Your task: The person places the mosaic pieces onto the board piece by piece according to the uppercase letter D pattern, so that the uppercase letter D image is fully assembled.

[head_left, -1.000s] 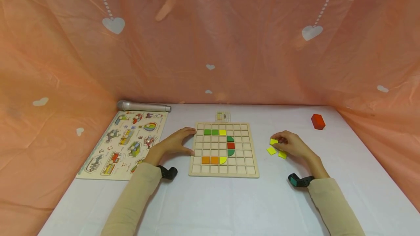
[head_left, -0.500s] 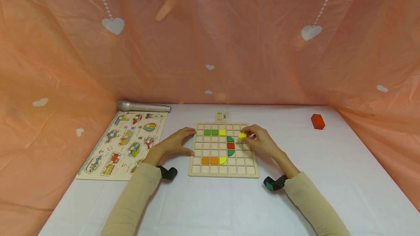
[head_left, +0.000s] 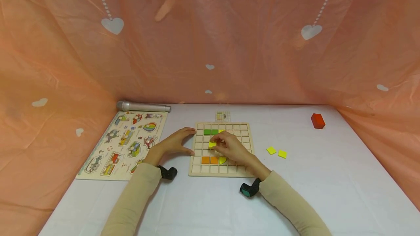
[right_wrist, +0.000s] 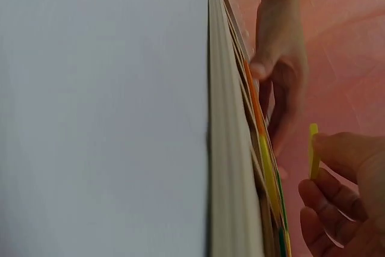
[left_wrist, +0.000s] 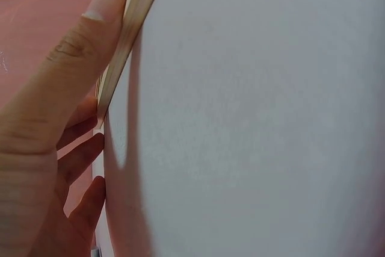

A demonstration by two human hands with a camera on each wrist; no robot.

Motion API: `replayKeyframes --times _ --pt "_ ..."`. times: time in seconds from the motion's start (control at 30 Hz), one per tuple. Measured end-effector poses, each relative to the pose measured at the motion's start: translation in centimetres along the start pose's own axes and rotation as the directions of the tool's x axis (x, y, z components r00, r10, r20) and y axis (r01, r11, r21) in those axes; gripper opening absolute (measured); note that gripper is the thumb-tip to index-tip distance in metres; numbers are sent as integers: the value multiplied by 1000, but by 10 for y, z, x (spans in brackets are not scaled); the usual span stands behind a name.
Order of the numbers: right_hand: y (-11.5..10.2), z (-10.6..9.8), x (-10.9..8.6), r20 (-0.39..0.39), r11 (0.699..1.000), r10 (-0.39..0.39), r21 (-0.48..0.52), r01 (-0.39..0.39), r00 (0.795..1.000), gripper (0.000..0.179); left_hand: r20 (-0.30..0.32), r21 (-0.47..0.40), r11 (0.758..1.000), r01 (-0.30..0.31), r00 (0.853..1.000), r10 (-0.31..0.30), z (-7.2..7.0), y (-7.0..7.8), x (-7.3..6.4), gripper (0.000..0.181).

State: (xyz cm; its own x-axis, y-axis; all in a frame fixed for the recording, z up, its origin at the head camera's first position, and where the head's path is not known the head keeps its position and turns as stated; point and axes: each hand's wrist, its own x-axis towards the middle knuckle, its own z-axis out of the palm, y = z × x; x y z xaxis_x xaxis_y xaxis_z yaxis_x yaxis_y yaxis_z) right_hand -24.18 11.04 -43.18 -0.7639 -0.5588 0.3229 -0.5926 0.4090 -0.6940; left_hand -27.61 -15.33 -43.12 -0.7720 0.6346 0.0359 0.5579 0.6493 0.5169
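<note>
A wooden grid board (head_left: 193, 170) lies on the white table, with green, yellow and orange tiles set in some cells. My right hand (head_left: 231, 148) is above the middle of the board and pinches a yellow square tile (head_left: 212, 145) between thumb and fingers. In the right wrist view that tile (right_wrist: 313, 151) is held on edge, apart from the board. The red and green tiles in the middle are hidden under this hand. At the board's left edge rests my left hand (head_left: 175, 143), thumb and fingers spread; its thumb (left_wrist: 90, 40) touches the wooden side in the left wrist view.
Two yellow square tiles (head_left: 276, 152) lie right of the board. A red block (head_left: 318, 121) stands at the far right. Behind the board is a small pattern card (head_left: 222, 116). At left are a picture puzzle board (head_left: 131, 141) and a silver microphone (head_left: 144, 106).
My right hand has picked up one of three yellow tiles on the right and carried it left over the board. My left hand has stayed at the board's edge.
</note>
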Motion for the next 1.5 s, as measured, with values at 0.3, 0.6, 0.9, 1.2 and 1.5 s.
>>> replayKeyframes --times 0.3,0.6,0.9,1.2,1.5 --pt "1 17 7 21 1000 -10 -21 11 1000 15 -1 -4 1000 5 1000 -5 -1 0 -1 84" --pt "1 22 8 32 995 -56 -81 58 998 9 1 -6 1000 3 1000 -3 0 -1 0 84" --pt "2 19 7 75 983 -91 -153 102 993 13 -3 -1 1000 -10 1000 10 1 -4 0 83" --pt "5 -10 -4 24 999 -39 9 39 999 27 -8 -14 1000 -4 1000 4 1 -3 0 84" --pt "21 -61 -35 -131 999 -20 -47 14 991 31 8 -16 1000 19 1000 -19 2 -3 1 85"
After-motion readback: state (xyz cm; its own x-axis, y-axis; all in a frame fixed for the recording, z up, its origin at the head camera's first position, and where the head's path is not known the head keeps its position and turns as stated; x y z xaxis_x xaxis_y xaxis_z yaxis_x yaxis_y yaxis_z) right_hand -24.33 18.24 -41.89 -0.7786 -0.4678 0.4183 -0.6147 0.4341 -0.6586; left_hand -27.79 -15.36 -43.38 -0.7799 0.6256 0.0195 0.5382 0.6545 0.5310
